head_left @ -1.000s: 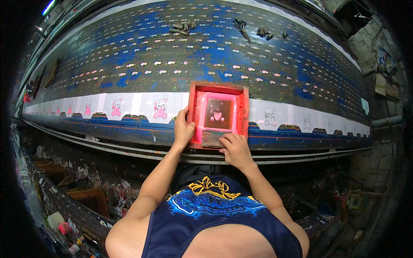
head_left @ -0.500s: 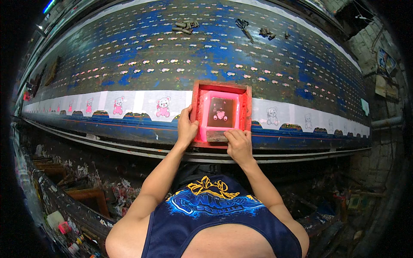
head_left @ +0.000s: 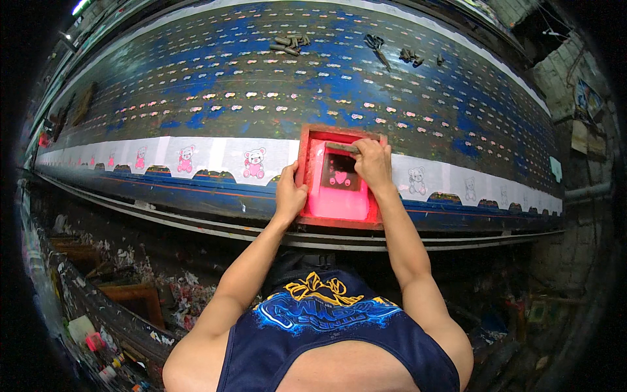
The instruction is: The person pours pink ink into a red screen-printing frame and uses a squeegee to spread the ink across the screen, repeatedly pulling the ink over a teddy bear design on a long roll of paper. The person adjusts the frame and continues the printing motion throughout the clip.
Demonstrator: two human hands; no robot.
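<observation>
A small red-stained screen-printing frame (head_left: 341, 132) lies across a white fabric strip (head_left: 222, 155) along the table's near edge. Its mesh carries a dark patch with bear and heart shapes, and bright pink ink (head_left: 339, 206) covers the near part. My left hand (head_left: 290, 194) is closed on the frame's left side. In my right hand (head_left: 374, 163) is a squeegee (head_left: 341, 148), gripped at its right end near the frame's far side. To the left, a printed bear (head_left: 255, 163) has pink filling; to the right, a bear (head_left: 416, 180) shows grey outlines only.
The long blue-and-dark table (head_left: 215, 72) bears rows of small printed marks. On its far part lie several dark cylindrical pieces (head_left: 287, 46), scissors (head_left: 377, 51) and a small dark cluster (head_left: 411, 57). A pale rail (head_left: 196, 228) runs along the near side, with clutter below.
My right hand has moved the squeegee from the frame's near end to its far end. Pink ink now shows at the near end. My left hand still holds the frame's left side.
</observation>
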